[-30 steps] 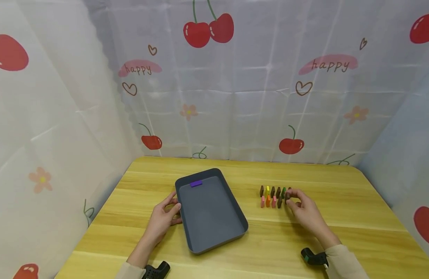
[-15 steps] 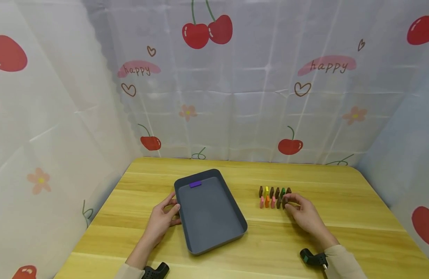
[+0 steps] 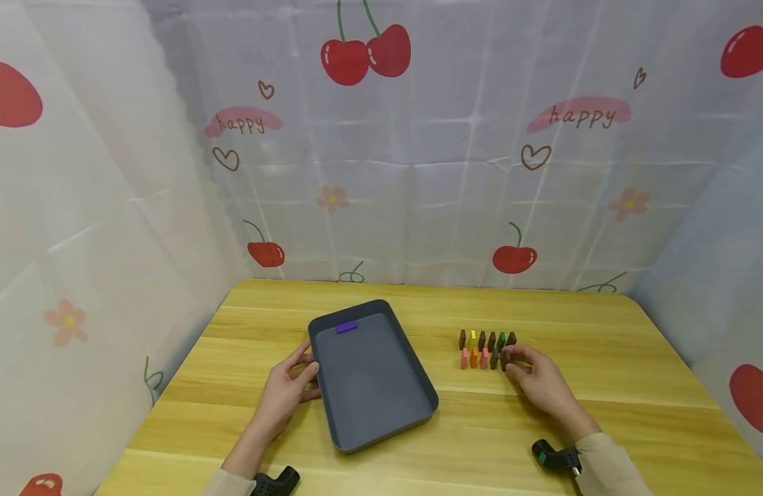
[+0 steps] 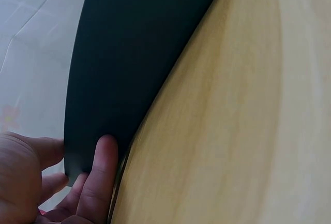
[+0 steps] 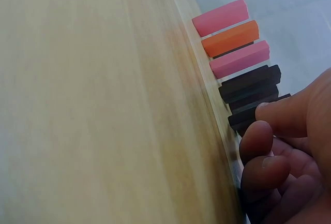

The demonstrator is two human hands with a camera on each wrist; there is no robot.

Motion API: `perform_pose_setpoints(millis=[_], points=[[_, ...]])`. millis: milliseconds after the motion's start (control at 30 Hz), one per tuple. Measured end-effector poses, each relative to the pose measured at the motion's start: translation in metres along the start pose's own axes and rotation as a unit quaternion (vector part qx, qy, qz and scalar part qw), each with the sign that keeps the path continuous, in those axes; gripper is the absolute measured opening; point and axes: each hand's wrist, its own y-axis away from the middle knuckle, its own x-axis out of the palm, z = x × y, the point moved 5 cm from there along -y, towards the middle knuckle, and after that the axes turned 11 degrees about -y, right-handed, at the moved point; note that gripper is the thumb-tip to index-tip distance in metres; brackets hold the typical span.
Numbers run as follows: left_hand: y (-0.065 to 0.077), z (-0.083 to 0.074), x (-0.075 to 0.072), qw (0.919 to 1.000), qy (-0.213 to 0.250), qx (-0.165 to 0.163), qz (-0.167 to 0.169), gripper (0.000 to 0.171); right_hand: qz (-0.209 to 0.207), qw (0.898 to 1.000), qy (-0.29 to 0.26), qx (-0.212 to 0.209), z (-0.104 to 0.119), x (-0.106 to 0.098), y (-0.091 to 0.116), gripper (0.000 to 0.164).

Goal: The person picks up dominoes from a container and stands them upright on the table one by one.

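Observation:
Small coloured dominoes stand upright in two rows on the right of the table. My right hand [image 3: 542, 382] pinches the dark brown domino [image 5: 242, 119] at the right end of the near row, thumb on one side and fingers on the other. Beside it stand another dark domino [image 3: 494, 359], a pink one [image 3: 484, 359], an orange one [image 3: 474, 357] and a second pink one [image 3: 464, 359]. My left hand [image 3: 283, 389] touches the outer left wall of a grey tray [image 3: 330, 406], its fingers fairly straight. A flat purple domino [image 3: 347, 327] lies inside the tray's far end.
The far row holds a yellow domino [image 3: 473, 338], a green one [image 3: 502, 339] and several dark brown ones [image 3: 462, 339]. The wooden table [image 3: 381, 293] ends at a cherry-printed curtain [image 3: 412, 213]. Sheets also hang at both sides.
My right hand has moved slightly left and down with the dark brown domino, which now stands at the near row's end. The left hand and tray hold their place.

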Motion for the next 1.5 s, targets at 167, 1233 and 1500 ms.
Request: perform_pose_setpoints(millis=[167,1233,1500], points=[[0.0,0.002,0.0,1.0,-0.005,-0.003,0.0,0.059,0.0,1.0,-0.005,-0.002,0.0,0.001,0.0,0.039],[0.0,0.0,-0.002,0.9999,-0.011,-0.002,-0.004,0.058,-0.012,0.997,-0.066,-0.041,0.046,0.0,0.003,0.041],[0.0,-0.001,-0.001,1.0,-0.008,0.0,-0.003,0.058,0.004,0.996,-0.06,-0.065,0.062,0.017,0.001,0.036]])
